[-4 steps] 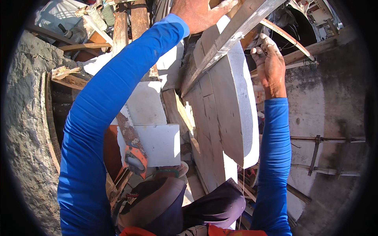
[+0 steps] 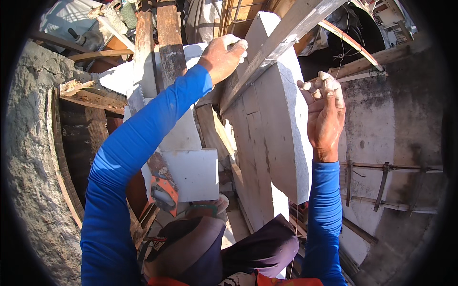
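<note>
A wall of white lightweight blocks (image 2: pixel 267 143) rises in front of me, narrow top toward the upper middle. A long grey metal straightedge (image 2: pixel 291 26) lies slanted across the top block. My left hand (image 2: pixel 223 57), in a blue sleeve, curls its dusty fingers over the top block's left edge, just left of the straightedge. My right hand (image 2: pixel 327 112) is by the block's right face, fingers pinched together. A thin string (image 2: pixel 295 233) hangs lower down beside the wall; I cannot tell whether the pinched fingers hold it.
A handsaw with an orange handle (image 2: pixel 162 188) leans on a loose white block (image 2: pixel 191 174) at lower left. Weathered wooden planks (image 2: pixel 169 38) stand behind. A rough concrete wall (image 2: pixel 28 157) curves on the left. A thin bar frame (image 2: pixel 381 186) lies on the grey slab at right.
Both hands and the straightedge sit lower in the picture than before. The left hand has come down onto the top block's edge.
</note>
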